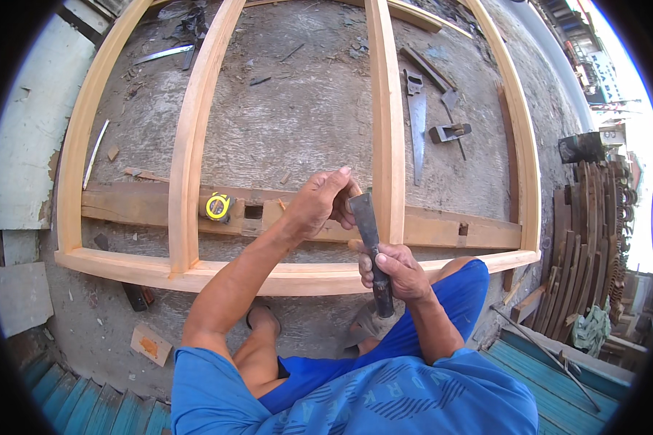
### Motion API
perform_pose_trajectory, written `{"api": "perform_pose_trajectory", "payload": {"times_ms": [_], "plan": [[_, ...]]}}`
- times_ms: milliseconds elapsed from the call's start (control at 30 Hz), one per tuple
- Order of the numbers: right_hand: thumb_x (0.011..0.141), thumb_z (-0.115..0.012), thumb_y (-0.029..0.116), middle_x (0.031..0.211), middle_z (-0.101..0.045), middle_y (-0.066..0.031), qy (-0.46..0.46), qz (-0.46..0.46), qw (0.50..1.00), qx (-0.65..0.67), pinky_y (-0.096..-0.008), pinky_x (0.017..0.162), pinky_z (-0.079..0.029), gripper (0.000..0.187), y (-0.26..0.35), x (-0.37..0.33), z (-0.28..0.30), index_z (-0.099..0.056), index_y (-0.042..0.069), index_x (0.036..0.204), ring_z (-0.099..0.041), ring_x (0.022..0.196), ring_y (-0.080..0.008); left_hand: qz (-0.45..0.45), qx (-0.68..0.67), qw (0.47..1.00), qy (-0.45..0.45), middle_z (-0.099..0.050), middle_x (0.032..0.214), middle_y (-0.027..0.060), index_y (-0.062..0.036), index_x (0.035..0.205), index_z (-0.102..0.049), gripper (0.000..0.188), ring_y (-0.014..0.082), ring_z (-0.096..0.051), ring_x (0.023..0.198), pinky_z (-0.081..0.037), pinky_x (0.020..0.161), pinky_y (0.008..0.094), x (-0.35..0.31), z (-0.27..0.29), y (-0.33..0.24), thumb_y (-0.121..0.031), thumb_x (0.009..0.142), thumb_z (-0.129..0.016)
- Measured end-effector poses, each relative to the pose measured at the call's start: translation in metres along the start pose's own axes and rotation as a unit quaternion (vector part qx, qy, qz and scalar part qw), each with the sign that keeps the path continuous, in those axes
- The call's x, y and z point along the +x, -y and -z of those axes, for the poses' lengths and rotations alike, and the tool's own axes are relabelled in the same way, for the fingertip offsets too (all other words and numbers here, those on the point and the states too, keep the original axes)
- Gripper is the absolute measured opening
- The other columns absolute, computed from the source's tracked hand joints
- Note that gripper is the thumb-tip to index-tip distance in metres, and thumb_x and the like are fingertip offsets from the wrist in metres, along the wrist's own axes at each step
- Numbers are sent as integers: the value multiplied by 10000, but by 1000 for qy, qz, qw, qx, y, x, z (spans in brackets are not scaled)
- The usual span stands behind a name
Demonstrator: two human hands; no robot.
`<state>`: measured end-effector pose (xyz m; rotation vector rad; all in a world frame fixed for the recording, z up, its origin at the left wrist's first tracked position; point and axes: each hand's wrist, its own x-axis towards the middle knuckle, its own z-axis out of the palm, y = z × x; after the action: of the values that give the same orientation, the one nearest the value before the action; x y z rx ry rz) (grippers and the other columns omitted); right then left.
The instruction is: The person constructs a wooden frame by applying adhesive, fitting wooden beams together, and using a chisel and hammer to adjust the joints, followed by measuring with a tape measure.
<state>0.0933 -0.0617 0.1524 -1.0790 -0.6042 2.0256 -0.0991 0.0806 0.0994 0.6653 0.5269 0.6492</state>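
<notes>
My right hand (399,272) is wrapped round a dark grey, thick rod-like tool (365,221), its wider end pointing up and away from me; I cannot tell its exact kind. Close to that wider end is my left hand (323,201), thumb and fingers pinched together. A bit of tan shows by those fingertips, but what they hold is mostly hidden. Both hands are over the near rail of a pale wooden frame (290,279), beside one of its uprights (387,130). Beyond them lies a weathered beam (442,228) with cut mortises, a yellow tape measure (218,207) resting on it.
On the ground inside the frame lie a handsaw (418,127), a hand plane (450,133) and a long-handled tool (432,70). Wood scraps are scattered about, one block (151,344) near my foot. Stacked dark boards (588,246) stand at right; teal slats (551,384) lie behind me.
</notes>
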Motion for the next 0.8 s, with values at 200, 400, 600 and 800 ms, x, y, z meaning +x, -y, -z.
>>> {"api": "perform_pose_trajectory", "payload": {"times_ms": [200, 400, 600, 800], "plan": [[1042, -574, 303, 986, -585, -28, -10, -5, 1000, 1, -264, 768, -504, 563, -2, -1, 2, -469, -73, 1447, -575, 848, -109, 24, -28, 999, -1, -666, 768, 89, 9, 982, -643, 557, 149, -663, 594, -583, 546, 271, -2, 1, -2, -454, 1099, -357], [1025, -610, 269, 947, -594, -66, -41, -4, 999, 16, -314, 739, -505, 499, -6, 0, 3, -522, -65, 1386, -571, 824, -158, -8, 8, 999, 46, -679, 834, 71, 16, 1054, -636, 345, 132, -671, 690, -580, 625, 275, -4, 1, -1, -322, 1045, -563], [1029, -604, 292, 937, -590, -59, -43, 10, 999, -3, -309, 725, -505, 510, -9, 1, 5, -510, -55, 1391, -570, 812, -152, -8, 66, 996, 59, -686, 921, 53, -16, 1092, -624, 233, 117, -658, 807, -567, 729, 294, -2, 3, 1, -114, 924, -751], [1048, -523, 253, 1231, -639, -251, -44, 75, 992, 89, -368, 829, -591, 592, 10, 1, -5, -346, 1, 1553, -701, 924, -247, -1, 7, 1000, 0, -655, 929, 46, -45, 1105, -579, 192, 113, -647, 759, -577, 692, 280, 1, 10, 8, -93, 955, -688]]}}
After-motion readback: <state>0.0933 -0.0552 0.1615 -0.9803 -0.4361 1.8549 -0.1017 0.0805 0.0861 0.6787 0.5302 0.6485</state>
